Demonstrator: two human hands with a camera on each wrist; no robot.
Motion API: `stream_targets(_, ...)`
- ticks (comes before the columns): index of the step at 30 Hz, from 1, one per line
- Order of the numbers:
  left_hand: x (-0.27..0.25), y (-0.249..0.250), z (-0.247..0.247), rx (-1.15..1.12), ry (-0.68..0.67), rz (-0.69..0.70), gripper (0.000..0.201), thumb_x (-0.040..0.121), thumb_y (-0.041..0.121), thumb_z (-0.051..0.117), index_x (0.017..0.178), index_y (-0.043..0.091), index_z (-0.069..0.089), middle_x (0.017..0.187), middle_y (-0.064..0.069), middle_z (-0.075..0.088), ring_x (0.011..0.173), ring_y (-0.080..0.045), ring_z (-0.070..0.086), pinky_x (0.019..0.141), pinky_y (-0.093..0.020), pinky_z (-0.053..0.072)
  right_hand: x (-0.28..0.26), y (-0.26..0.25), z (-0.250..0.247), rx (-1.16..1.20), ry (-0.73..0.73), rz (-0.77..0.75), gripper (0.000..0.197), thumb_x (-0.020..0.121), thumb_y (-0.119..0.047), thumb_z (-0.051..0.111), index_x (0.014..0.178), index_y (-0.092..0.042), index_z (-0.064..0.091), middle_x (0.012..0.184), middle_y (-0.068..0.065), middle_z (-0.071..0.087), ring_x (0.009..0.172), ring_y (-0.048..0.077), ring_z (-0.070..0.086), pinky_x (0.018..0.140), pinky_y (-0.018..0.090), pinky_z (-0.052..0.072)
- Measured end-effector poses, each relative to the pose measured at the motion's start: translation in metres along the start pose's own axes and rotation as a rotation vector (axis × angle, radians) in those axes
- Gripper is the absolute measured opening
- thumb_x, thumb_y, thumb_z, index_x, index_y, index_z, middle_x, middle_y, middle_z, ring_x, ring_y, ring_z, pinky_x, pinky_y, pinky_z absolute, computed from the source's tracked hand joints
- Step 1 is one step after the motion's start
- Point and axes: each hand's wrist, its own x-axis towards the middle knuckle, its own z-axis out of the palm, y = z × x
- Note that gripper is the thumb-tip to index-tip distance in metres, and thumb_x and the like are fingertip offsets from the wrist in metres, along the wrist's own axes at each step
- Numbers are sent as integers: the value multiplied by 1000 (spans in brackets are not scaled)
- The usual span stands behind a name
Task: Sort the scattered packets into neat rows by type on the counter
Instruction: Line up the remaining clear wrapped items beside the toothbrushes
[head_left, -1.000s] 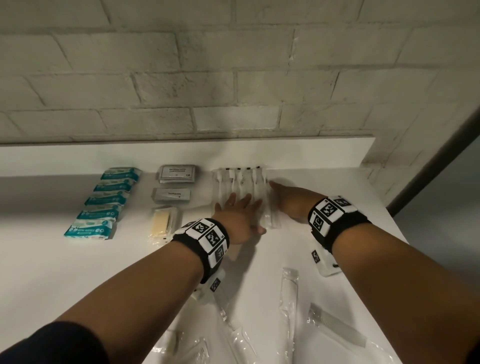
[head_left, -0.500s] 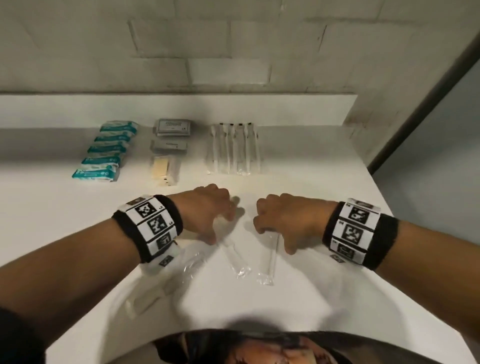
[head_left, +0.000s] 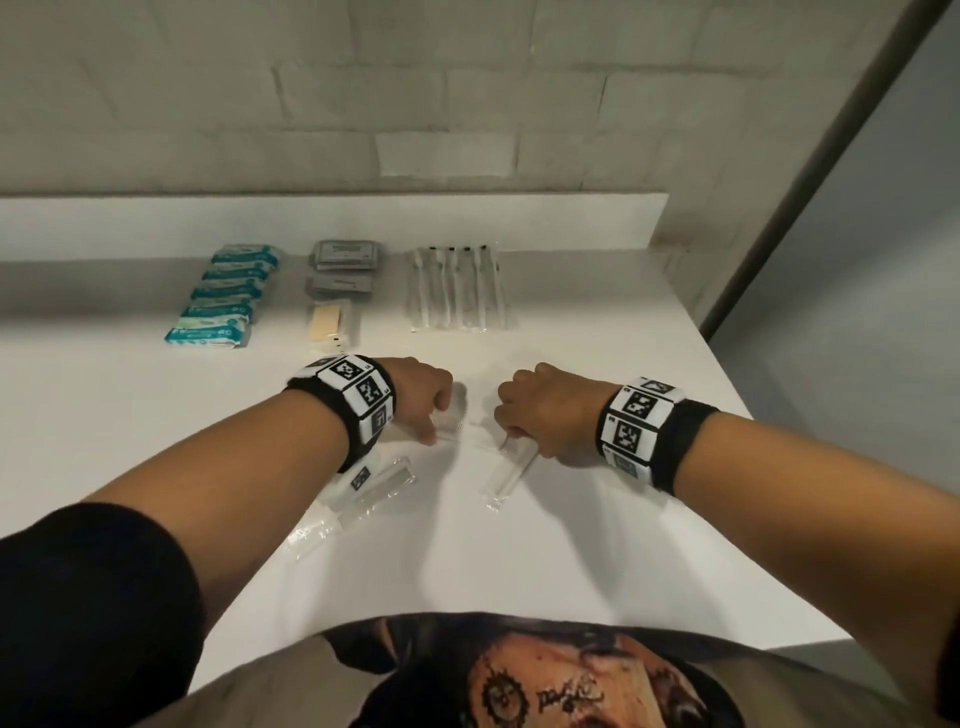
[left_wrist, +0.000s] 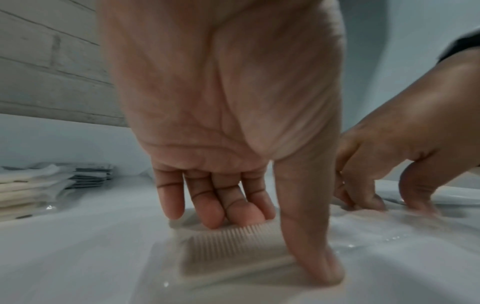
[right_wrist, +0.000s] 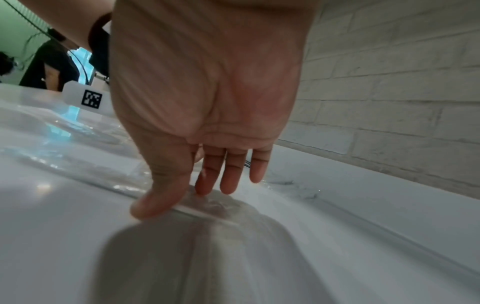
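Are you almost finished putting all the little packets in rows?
Partly. Three rows already sit at the back: teal packets, grey and yellow packets, and toothbrush packets. The left hand pinches a comb packet; the right hand pinches a clear packet. One more clear packet still lies loose.

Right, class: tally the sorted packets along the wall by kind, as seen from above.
Teal packets: 5
Grey packets: 2
Cream packet: 1
Black-tipped toothbrush packets: 4
Total: 12 showing; stacked ones may hide more.
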Motion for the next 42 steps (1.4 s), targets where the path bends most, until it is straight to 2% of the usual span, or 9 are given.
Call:
stream_targets(11, 0, 7, 6, 87, 10, 8, 43, 85, 38, 66, 120, 16, 54, 119, -5, 56, 102, -23, 55, 84, -31, 43, 2, -4, -1, 151, -129, 190, 28, 83, -12, 61, 98, -25, 41, 117, -1, 49, 91, 17, 33, 75, 27, 25)
stream_targets(16, 2, 0, 14, 11, 47, -15, 45, 86, 37, 66, 121, 13, 52, 122, -6, 56, 105, -25, 55, 86, -31, 42, 12, 4, 5, 208, -139, 235, 20, 76, -29, 67, 89, -29, 52, 94, -8, 47, 94, 19, 42, 76, 30, 33)
stream_targets(19, 0, -1, 15, -16, 63, -18, 44, 87, 36, 65, 121, 11, 51, 122, -6, 56, 107, -25, 53, 81, -29, 36, 1, 23, 0, 389, -1, 370, 24, 82, -19, 56, 69, -27, 37, 78, -8, 42, 84, 20, 42, 65, 27, 31)
stream_targets(23, -5, 1, 13, -16, 61, -12, 40, 87, 36, 65, 115, 11, 52, 109, -4, 54, 100, -23, 51, 78, -28, 35, -37, 42, 2, 612, -19, 640, 18, 87, -16, 59, 100, -17, 47, 91, 5, 61, 73, 23, 56, 55, 27, 43)
stream_targets(26, -9, 5, 15, -69, 160, 22, 17, 87, 27, 60, 94, 17, 49, 97, -1, 54, 86, -20, 48, 68, -27, 34, -50, 30, 22, 496, -246, 700, 46, 74, -45, 75, 96, -10, 56, 92, 4, 63, 76, 21, 57, 69, 30, 49)
stream_targets(29, -20, 2, 18, -301, 301, 27, 10, 88, 13, 49, 88, 20, 42, 86, 0, 54, 77, -19, 48, 57, -27, 33, -45, 20, 40, 447, -266, 740, 54, 73, -43, 76, 106, -6, 56, 99, 6, 64, 85, 23, 60, 77, 32, 50)
stream_targets(34, -63, -36, 25, -234, 215, -147, 23, 86, 22, 59, 107, 18, 52, 101, 0, 59, 89, -20, 56, 73, -30, 44, -32, 7, 28, 419, -364, 620, 32, 83, -27, 64, 108, -6, 62, 103, 7, 62, 90, 24, 59, 74, 28, 45)
stream_targets(38, -95, -64, 52, -182, -54, -245, 38, 73, 37, 76, 97, 21, 52, 99, 2, 60, 90, -19, 56, 76, -30, 45, -11, -18, 6, 559, -76, 469, 5, 93, -19, 48, 96, -15, 50, 102, 7, 61, 86, 24, 55, 67, 30, 41)
stream_targets(42, -101, -70, 75, -313, 86, -297, 62, 71, 35, 81, 117, 16, 43, 109, -2, 59, 89, -21, 54, 76, -31, 43, 25, -79, -23, 618, 145, 155, 22, 88, -38, 62, 100, -20, 57, 99, -4, 51, 82, 20, 54, 61, 20, 38)
